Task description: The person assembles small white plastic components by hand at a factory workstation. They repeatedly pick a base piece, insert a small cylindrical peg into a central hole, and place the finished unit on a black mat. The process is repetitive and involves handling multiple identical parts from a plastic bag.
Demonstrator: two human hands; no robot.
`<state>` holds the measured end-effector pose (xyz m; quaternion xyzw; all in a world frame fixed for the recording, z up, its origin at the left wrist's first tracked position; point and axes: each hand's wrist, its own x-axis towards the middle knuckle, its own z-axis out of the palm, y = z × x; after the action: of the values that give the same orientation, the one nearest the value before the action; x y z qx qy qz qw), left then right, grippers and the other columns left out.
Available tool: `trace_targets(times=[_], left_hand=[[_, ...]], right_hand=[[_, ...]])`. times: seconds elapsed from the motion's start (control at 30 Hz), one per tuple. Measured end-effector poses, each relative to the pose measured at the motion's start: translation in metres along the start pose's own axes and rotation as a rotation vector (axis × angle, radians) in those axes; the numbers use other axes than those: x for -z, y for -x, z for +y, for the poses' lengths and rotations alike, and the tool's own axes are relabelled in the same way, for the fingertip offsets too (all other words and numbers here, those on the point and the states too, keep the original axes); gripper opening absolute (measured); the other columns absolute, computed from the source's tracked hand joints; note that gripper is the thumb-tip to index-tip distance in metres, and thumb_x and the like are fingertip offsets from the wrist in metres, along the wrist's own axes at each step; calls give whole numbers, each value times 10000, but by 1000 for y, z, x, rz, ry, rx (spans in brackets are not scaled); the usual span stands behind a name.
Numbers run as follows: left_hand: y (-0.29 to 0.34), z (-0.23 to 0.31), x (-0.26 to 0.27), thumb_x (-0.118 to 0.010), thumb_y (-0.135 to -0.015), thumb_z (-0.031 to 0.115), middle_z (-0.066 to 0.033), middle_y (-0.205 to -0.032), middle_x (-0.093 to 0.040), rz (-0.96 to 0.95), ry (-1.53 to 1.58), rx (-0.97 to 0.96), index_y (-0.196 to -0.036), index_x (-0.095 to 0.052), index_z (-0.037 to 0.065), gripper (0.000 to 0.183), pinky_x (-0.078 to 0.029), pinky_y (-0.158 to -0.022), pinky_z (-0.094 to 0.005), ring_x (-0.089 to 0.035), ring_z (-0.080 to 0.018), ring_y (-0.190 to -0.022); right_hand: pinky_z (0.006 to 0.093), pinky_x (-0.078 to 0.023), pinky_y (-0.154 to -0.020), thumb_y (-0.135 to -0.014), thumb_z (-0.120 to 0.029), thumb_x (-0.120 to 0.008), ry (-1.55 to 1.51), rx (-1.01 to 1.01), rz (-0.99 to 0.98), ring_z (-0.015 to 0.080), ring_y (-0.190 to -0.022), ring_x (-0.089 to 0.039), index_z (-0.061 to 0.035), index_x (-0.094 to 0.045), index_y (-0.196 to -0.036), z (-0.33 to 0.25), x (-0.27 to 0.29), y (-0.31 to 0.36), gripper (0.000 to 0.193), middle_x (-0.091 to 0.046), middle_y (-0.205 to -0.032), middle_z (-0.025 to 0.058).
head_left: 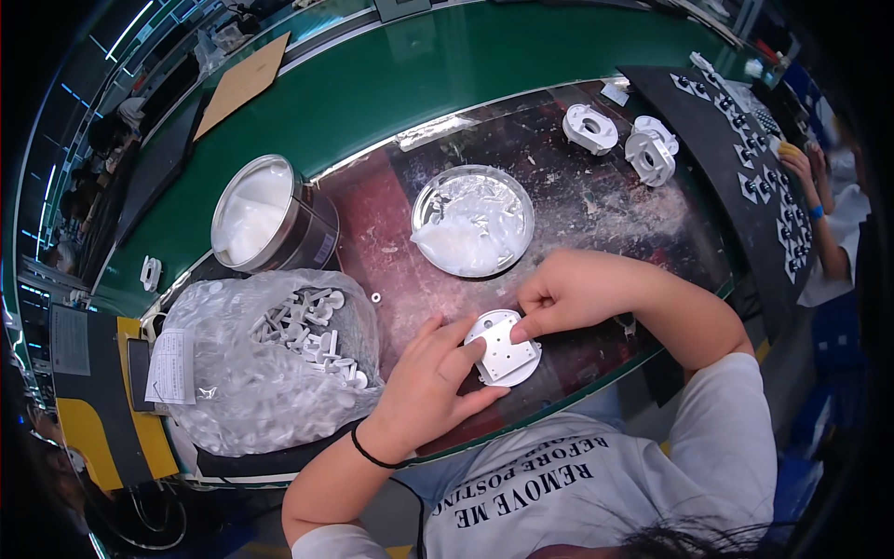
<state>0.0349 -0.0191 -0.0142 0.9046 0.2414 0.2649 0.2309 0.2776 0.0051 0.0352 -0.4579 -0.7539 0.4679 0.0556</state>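
Note:
A round white plastic base (520, 374) lies on the work mat near the front edge, with a square white plate (507, 352) with small dark holes on top of it. My left hand (424, 382) grips the base from the left, a fingertip on the plate and the thumb along the near rim. At its far right, my right hand (587, 291) is closed, fingers curled and the thumb at the plate's corner. Whatever those curled fingers may hold is hidden. Behind my hands stands a round metal lid (517, 252) with whitish, translucent paste or film in it.
An open tin (296, 224) of white material stands at the left, behind a clear bag (251, 410) of small white plastic parts. White ring-shaped housings (589, 130) sit at the far right. Beyond them, a black sheet (708, 154) carries rows of small parts beside another person's hand (796, 163).

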Motion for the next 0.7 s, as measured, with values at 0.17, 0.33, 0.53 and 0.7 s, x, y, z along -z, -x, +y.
trace_targets(times=[0.17, 0.33, 0.53, 0.7], left_hand=[[-1, -1, 0, -800, -650, 288, -210, -1162, -544, 9, -36, -13, -1092, -500, 34, 592, -397, -949, -530, -560, -351, -1027], [-13, 14, 22, -795, -648, 247, -159, -1021, -590, 54, -118, 39, -970, -555, 49, 447, -438, -844, -462, -580, -318, -898], [14, -27, 77, -668, -725, 120, -91, -754, -559, 339, -390, 359, -845, -587, 45, 163, -405, -680, -389, -537, -272, -730], [16, -44, 72, -649, -738, 101, -93, -823, -611, 197, -721, 414, -891, -646, 59, 159, -407, -773, -396, -566, -277, -830]], right_hand=[[308, -328, -448, -799, -349, -706, -10, 14, -11, 114, -465, -391, -51, -532, -597, 3, 0, -1, 399, -462, -495, 28], [286, -335, -464, -793, -295, -715, -118, -17, 50, 78, -495, -411, -47, -522, -592, -3, 9, 3, 373, -465, -511, -5], [238, -256, -451, -811, -223, -708, -461, 40, 284, 23, -512, -335, -78, -450, -555, -2, 15, 10, 391, -398, -526, -72], [229, -239, -456, -835, -199, -688, -463, 114, 310, 17, -523, -316, -82, -448, -574, 3, 9, 6, 374, -389, -543, -89]])
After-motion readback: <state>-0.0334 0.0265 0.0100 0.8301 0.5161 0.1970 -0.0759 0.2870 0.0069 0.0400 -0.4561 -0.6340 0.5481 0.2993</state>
